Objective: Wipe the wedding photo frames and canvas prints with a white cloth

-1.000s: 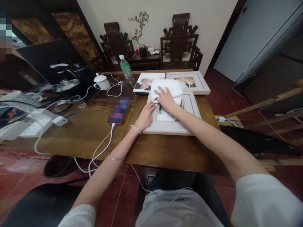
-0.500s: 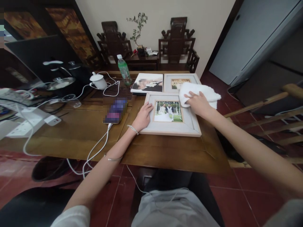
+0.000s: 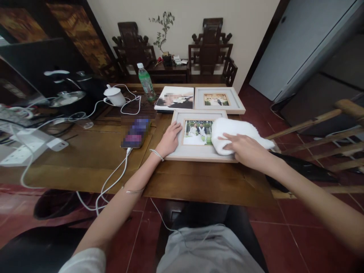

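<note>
A picture frame (image 3: pixel 196 151) lies flat on the wooden table (image 3: pixel 204 182), near the middle of the frame of view. The photo (image 3: pixel 195 134) in it shows two people outside, one in white and one in a dark vest.

The left hand (image 3: pixel 169 140) rests on the left side of the picture frame. Its fingers are out straight and lie on the border. The right hand (image 3: pixel 244 149) is on a white towel (image 3: pixel 239 129), just right of the middle. The towel covers the right side of the picture frame and a bit of the photo. The right fingers touch the towel, but I can't tell if they are squeezing it.

Just above, a second frame (image 3: pixel 237 100) lies beside a white-edged photo print (image 3: pixel 184 100). A green bottle (image 3: pixel 146 83) stands at the upper middle left, with a white lidded cup (image 3: pixel 115 96) to its left. Lower down, a phone (image 3: pixel 136 132) has a white cable (image 3: pixel 129 151) plugged in. A white power strip (image 3: pixel 24 148) is at the far left.
</note>
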Available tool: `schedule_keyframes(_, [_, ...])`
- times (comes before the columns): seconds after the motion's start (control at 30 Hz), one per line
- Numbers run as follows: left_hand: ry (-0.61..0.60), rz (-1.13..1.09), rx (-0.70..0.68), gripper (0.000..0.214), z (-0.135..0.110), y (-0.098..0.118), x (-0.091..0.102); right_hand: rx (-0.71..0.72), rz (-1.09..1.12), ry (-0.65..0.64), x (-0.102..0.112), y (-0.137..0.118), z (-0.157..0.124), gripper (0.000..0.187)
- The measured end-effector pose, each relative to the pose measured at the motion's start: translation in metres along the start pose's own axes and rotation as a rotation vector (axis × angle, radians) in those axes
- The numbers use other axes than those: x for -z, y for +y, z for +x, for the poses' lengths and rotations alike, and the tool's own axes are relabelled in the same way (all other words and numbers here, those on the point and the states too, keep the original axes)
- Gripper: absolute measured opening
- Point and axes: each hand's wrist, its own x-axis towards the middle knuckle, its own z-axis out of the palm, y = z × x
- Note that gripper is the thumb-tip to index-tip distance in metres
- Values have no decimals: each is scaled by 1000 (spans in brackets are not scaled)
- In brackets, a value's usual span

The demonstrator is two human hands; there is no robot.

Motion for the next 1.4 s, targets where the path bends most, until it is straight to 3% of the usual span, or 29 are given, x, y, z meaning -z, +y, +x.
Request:
schedule_keyframes(0.17, [-7,14,-21,59,0,-2,1,-143,-44,37,-6,24,52,53])
schedule_keyframes(0.27, [-4,8,-24,59,-1,-2,1,-167,-90,132,-13,40,81,55])
schedule_keyframes(0.4, [4,12,-18,60,-2,-1,1,-184,-163,219,-25,45,102,50])
schedule_keyframes(0.5, [11,10,-16,59,-2,-2,1,-116,-192,217,-32,32,91,45])
schedule_keyframes(0.6, [17,-1,-17,60,-1,-2,1,-39,-189,172,-28,10,61,40])
schedule_keyframes(0.8, [14,-11,-21,60,0,-2,0,55,-13,-5,10,-37,-7,41])
schedule_keyframes(0.93, [13,-2,-12,58,0,-1,0,117,70,-41,24,-60,-20,40])
schedule_keyframes(1.1, [-5,-9,-29,60,0,-3,1,74,106,58,6,-60,12,51])
schedule_keyframes(1.27, [-4,-11,-24,61,-1,-3,1,-53,119,97,-11,-9,68,69])
schedule_keyframes(1.4, [-2,-36,-14,60,-2,-2,2,-136,46,291,-12,24,112,71])
